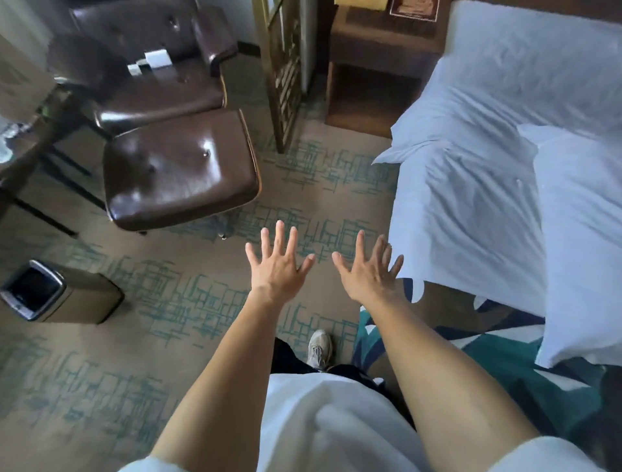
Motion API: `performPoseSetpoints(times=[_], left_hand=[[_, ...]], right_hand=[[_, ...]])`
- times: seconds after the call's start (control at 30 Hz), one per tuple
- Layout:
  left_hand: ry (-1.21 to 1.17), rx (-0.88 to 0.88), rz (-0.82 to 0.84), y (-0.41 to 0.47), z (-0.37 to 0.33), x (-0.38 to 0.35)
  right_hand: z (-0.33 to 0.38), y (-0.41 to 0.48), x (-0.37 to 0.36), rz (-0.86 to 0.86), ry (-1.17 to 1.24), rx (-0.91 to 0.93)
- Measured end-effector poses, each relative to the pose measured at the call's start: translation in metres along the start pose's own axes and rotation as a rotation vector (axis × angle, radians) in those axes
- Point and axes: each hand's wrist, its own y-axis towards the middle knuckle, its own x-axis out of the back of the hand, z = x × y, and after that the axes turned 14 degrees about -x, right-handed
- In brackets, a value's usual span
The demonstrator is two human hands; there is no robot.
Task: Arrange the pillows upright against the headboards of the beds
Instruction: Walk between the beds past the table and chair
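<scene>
A bed (464, 209) with white sheets fills the right side. Two white pillows lie flat on it: one (478, 111) near the head end, another (582, 236) at the right edge, lower down. The dark wooden headboard (538, 3) shows as a thin strip at the top right. My left hand (277, 266) and my right hand (368, 273) are stretched out over the carpet beside the bed, fingers spread, palms down, holding nothing. My right hand's fingertips are close to the hanging sheet edge.
A brown leather armchair (151, 67) and its footstool (178, 168) stand at the left. A wooden nightstand (377, 67) sits beside the bed head, next to a gold lattice screen (282, 67). A bin (57, 293) stands on the patterned carpet. A patterned bed runner (505, 353) lies lower right.
</scene>
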Motion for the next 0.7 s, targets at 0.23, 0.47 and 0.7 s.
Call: performPoseSetpoints(times=[0.23, 0.47, 0.7], left_hand=[[0.068, -0.153, 0.094, 0.097, -0.005, 0.022], [0.122, -0.329, 0.171, 0.228, -0.015, 0.056], [0.301, -0.579, 0.191, 0.347, -0.03, 0.121]], right_hand=[[-0.003, 0.066, 0.027, -0.006, 0.037, -0.136], [0.019, 0.145, 0.063, -0.013, 0.174, -0.333], [0.04, 0.201, 0.108, -0.072, 0.269, -0.504]])
